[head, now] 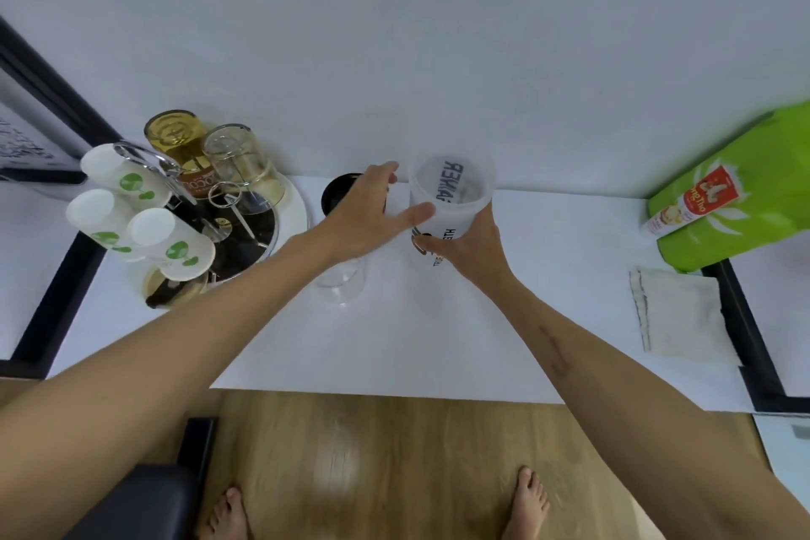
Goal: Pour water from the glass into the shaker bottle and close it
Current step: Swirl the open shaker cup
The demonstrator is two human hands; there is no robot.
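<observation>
Bare forearms outstretched, right hand [471, 250] around shaker bottle [451, 199].

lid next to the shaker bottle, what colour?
Black lid, half hidden behind the left hand; head view.

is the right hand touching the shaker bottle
Touching. The head view shows the right hand wrapped around the lower wall of the shaker bottle, fingers pressed on it.

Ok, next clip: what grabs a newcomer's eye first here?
At the centre of the white table, the right hand holds the open translucent shaker bottle, while the left hand reaches over a clear glass toward a black lid. A bright green bag stands far right.
</observation>
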